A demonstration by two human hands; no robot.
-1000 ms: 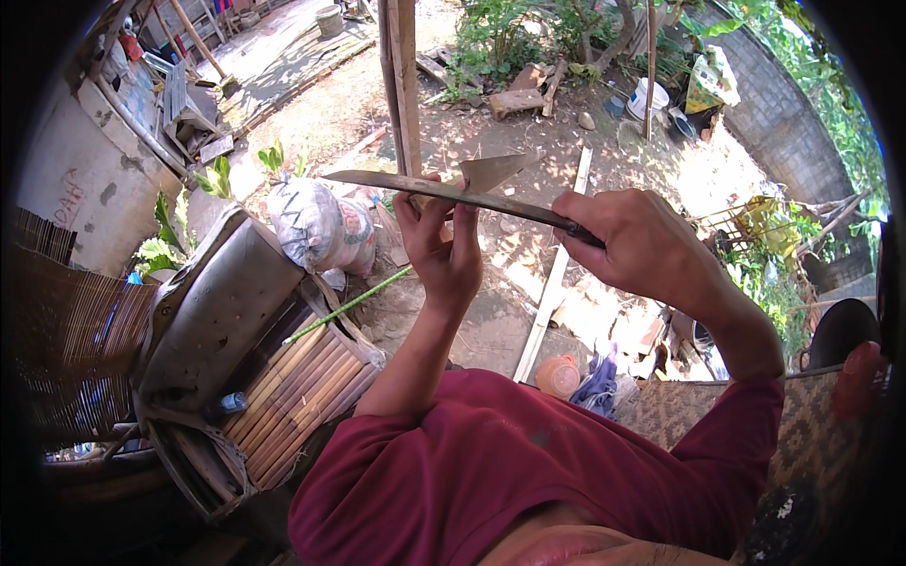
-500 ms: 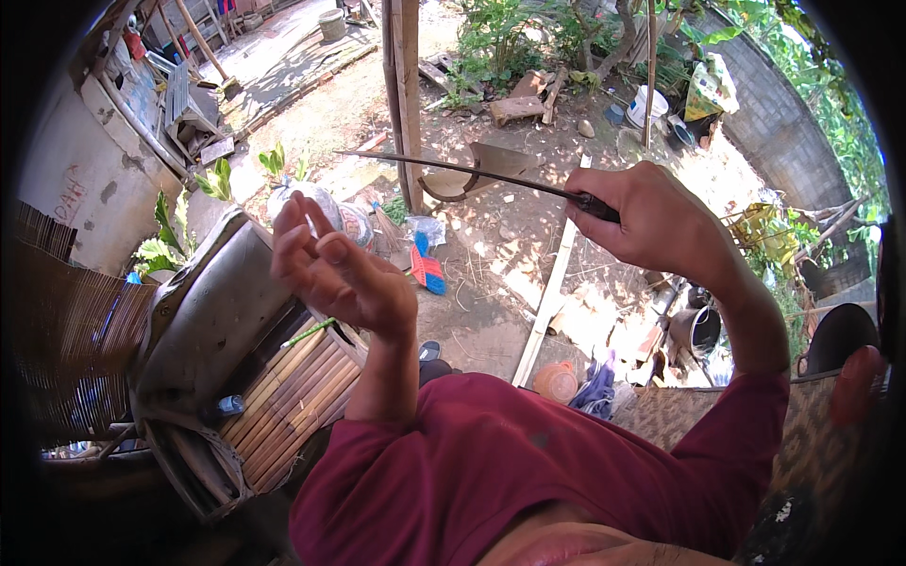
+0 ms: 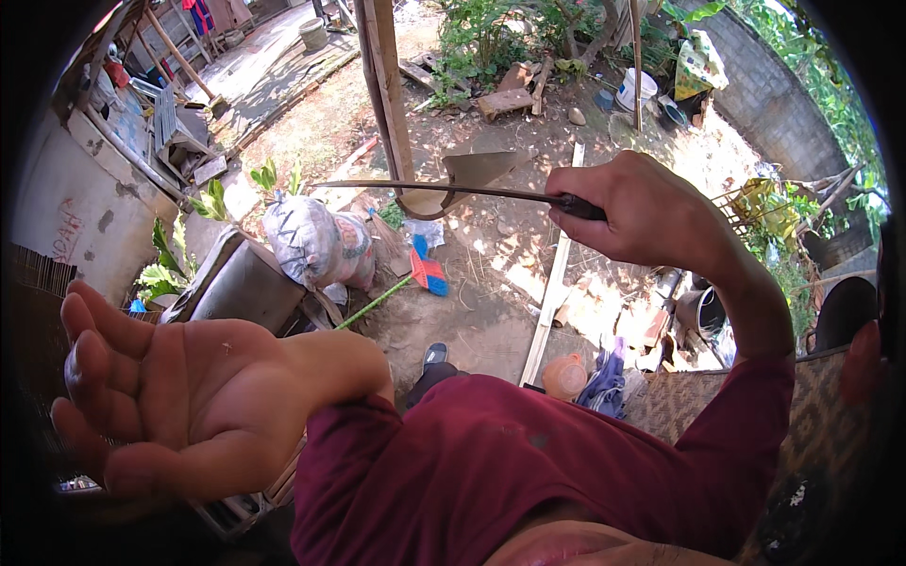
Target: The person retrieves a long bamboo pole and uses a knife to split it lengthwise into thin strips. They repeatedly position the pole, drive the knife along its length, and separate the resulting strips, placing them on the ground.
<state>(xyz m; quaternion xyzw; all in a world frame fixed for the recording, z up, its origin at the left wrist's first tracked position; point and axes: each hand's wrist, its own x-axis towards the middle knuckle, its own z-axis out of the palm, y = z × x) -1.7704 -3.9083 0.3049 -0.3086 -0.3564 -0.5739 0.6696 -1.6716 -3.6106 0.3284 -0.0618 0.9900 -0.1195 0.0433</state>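
My right hand (image 3: 634,209) is closed round the dark handle of a long knife (image 3: 444,190). Its thin blade, seen nearly edge-on, points left across the view in front of a wooden post. My left hand (image 3: 212,396) is raised at the lower left, palm up, with fingers apart and a little curled; it holds nothing. That hand is large in the picture and covers most of the bamboo-slat seat and the dark curved panel (image 3: 250,288) behind it.
A filled sack (image 3: 307,241) and a broom with a blue and red head (image 3: 427,269) stand beyond my left arm. The wooden post (image 3: 382,90) rises ahead, with a curved brown sheet (image 3: 486,168) near it. A long pale strip (image 3: 552,292) lies on the ground.
My left hand has swung left and down, nearer to the camera, and turned its palm up. My right hand still grips the knife, whose blade now lies more level.
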